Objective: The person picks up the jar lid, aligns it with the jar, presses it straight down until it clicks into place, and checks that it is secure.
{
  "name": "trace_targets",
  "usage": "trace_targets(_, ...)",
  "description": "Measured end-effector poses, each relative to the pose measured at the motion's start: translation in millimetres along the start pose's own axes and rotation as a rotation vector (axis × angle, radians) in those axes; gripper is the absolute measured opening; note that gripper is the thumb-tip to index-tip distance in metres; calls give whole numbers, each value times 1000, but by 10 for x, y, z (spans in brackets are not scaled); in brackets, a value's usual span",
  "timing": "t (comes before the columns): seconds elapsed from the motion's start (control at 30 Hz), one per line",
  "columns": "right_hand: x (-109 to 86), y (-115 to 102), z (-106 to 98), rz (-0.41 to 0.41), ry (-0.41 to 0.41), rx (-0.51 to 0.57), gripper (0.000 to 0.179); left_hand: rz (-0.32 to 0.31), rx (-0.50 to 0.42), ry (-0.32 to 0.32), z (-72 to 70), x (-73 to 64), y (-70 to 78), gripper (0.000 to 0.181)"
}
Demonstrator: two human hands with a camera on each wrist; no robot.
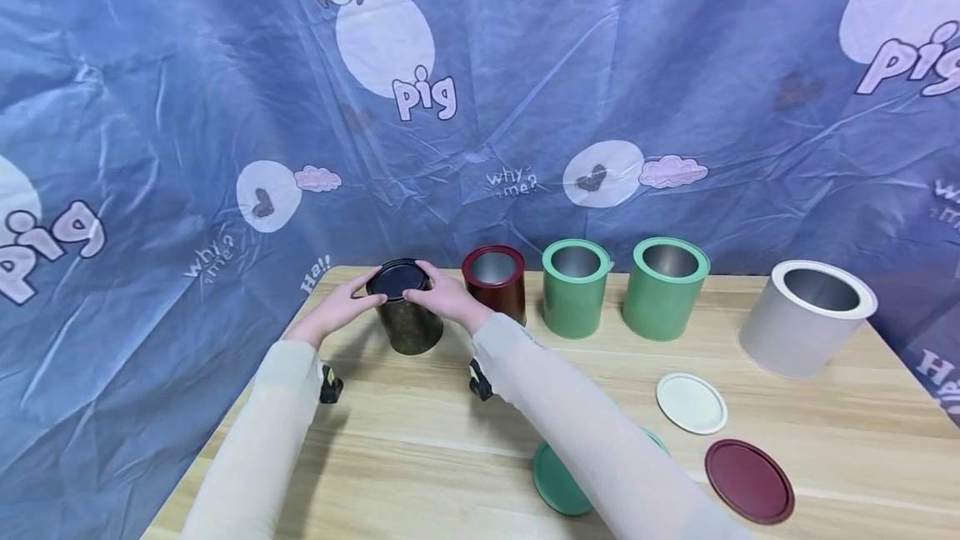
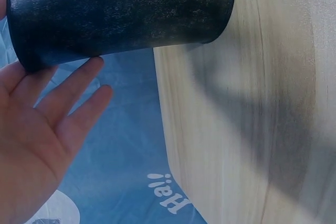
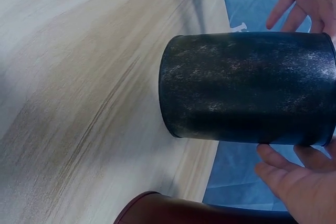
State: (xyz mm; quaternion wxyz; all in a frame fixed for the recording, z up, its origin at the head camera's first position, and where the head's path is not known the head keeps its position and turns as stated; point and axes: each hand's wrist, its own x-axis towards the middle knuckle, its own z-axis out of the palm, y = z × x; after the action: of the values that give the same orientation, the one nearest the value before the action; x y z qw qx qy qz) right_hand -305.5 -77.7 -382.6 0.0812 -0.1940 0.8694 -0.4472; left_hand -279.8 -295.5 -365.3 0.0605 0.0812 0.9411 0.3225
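A dark, mottled black can (image 1: 411, 332) stands at the back left of the wooden table, a black lid (image 1: 396, 280) on its top. My left hand (image 1: 339, 307) holds the can's upper rim from the left, its thumb at the near edge of the lid. From the other side my right hand (image 1: 452, 300) grips the same rim, its thumb close to the left one. In the left wrist view, fingers (image 2: 68, 95) reach along the can's top end. Fingertips (image 3: 269, 153) touch the can's side in the right wrist view.
Right of the black can stand a dark red can (image 1: 504, 294), two green cans (image 1: 573, 307), (image 1: 663, 302) and a wide white can (image 1: 787, 336), all topless. A white lid (image 1: 692, 403), a dark red lid (image 1: 748, 482) and a green lid (image 1: 558, 482), partly under my right sleeve, lie nearer.
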Motion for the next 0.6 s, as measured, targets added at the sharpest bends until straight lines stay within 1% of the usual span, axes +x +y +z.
trace_targets(0.1,2,-5,5,-2,0,1,69,-1,10,2,-11,-9,6,70)
trace_targets(0.23,-2,7,2,0,-8,16,70,22,27,0,-15,-20,27,70)
trace_targets(0.37,-6,27,-7,-22,-20,20,70,28,32,-14,-15,-23,27,70)
trace_targets(0.5,-8,40,-29,-39,-47,11,71,17,24,-32,-15,-17,1,72)
trace_targets(0.6,-10,35,-67,-44,-73,-3,71,22,13,-41,-34,-16,-9,73)
